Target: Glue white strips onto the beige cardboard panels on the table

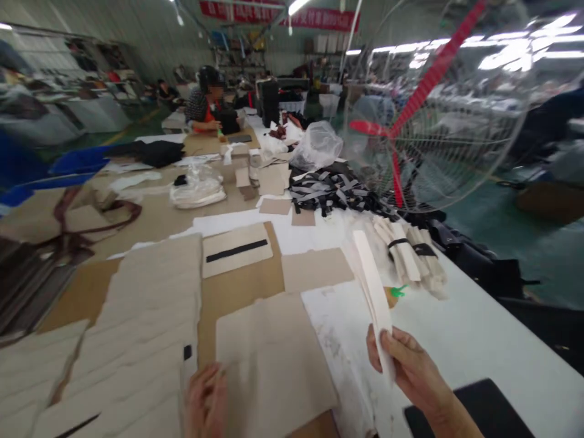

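Note:
My right hand (413,359) pinches a pale cream fabric strip (371,280) between thumb and fingers; it seems folded or doubled and points up and away over the white tabletop. My left hand (206,398) is low in the view, its fingers curled together and slightly blurred. What they hold, if anything, is hidden. It lies between a wide stack of beige fabric pieces (141,316) and a large beige panel (274,353). Beyond is a beige piece with a black strip (237,250).
Bundles of cream strips tied with black bands (408,249) lie at the right. Behind them are a heap of black and grey straps (328,185) and a large caged fan with red blades (392,131). A black flat object (474,410) rests near the front. A co-worker (205,103) sits farther back.

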Motion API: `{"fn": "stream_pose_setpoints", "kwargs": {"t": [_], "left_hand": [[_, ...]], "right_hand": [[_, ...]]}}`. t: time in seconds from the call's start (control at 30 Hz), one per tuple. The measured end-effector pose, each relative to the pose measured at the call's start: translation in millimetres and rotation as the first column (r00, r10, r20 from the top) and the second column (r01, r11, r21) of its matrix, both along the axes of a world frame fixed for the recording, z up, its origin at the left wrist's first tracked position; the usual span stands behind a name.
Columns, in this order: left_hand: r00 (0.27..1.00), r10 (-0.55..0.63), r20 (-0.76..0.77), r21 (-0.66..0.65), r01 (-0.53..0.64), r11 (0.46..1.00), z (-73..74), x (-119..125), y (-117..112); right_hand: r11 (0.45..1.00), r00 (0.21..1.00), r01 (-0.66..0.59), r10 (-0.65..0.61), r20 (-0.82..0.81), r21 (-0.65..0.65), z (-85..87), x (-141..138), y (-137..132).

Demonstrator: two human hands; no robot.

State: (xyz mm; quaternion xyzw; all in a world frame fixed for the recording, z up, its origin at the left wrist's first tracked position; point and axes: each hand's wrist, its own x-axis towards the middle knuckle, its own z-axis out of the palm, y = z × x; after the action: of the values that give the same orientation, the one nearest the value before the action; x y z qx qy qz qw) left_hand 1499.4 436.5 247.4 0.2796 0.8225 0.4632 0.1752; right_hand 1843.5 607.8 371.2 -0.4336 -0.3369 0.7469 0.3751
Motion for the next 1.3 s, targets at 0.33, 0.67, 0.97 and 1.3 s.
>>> {"fn": "stream_pose_setpoints", "kwargs": {"t": [0.33, 0.67, 0.97, 1.3], "left_hand": [[0.215, -0.558, 0.801, 0.588, -0.110, 0.801, 97.0, 92.3, 27.2], [0.434, -0.487, 0.758, 0.452, 0.188, 0.872, 80.2, 80.8, -4.8], [0.568, -0.406, 0.716, 0.190, 0.401, 0.896, 82.1, 83.7, -1.2], [0.502, -0.404, 0.765, 0.232, 0.371, 0.899, 72.0, 92.3, 4.8]], "right_hand": [[0.702, 0.742, -0.670, 0.622, -0.249, -0.243, -53.3, -114.4, -128.7], [0.876, 0.816, -0.463, 0.361, 0.451, 0.136, -22.0, -143.4, -71.3], [0.896, 0.870, -0.440, 0.410, 0.275, 0.053, -10.8, -157.4, -51.5], [0.895, 0.891, -0.447, 0.442, 0.107, 0.019, -25.8, -143.2, -43.5]]}}
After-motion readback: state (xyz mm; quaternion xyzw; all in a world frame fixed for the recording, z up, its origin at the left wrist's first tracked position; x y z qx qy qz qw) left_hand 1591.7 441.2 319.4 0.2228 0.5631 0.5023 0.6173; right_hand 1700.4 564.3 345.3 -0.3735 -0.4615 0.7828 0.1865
